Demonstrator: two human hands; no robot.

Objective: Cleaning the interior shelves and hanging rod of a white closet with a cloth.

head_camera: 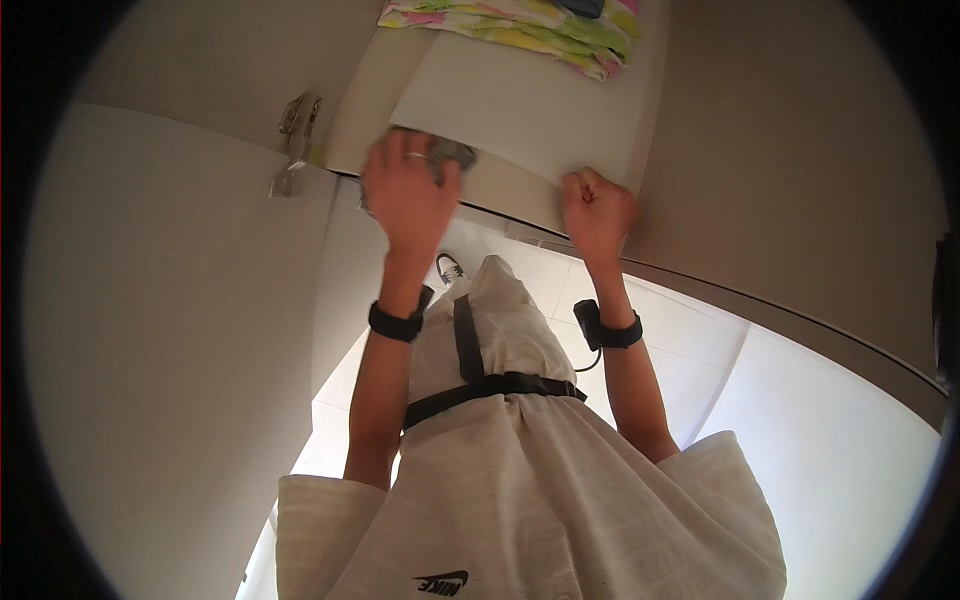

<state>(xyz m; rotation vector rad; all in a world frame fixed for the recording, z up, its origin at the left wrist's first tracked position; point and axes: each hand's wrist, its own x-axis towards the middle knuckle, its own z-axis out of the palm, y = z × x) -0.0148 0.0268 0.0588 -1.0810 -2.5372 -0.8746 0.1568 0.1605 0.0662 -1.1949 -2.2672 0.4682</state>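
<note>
My left hand (411,191) lies over a dark grey item (452,154), perhaps cloth, at the front edge of a cabinet shelf (517,176). Its fingers cover part of the item, and the picture is blurred there; whether they grip it I cannot tell. To the right, my right hand (600,214) is closed in a fist at the same edge, with nothing visible in it. Between and beyond the hands lies a flat white board or sheet (517,105). A folded cloth with a green, yellow and pink pattern (525,34) rests at its far end, with a dark item (583,6) on top.
An open cabinet door (180,300) with a metal hinge (298,135) stands at the left. A brown-grey panel (780,172) rises at the right. Below the shelf edge are the tiled floor (660,330) and a shoe (450,268).
</note>
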